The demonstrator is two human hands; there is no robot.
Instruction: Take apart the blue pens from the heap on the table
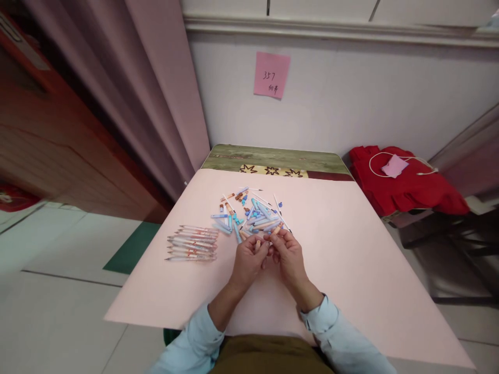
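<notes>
My left hand and my right hand meet over a pale pink table, both with fingers curled. The left pinches a small tan pen piece. The right's fingers close on a small part that I cannot make out. Just beyond the fingertips lies a loose heap of blue, white and tan pen parts. To the left of my left hand, several assembled pens lie side by side in a neat row.
A pink sticky note hangs on the wall ahead. A red cloth with a white cable and a pink slip lies on a seat at the right. Curtains hang at the left, above a tiled floor.
</notes>
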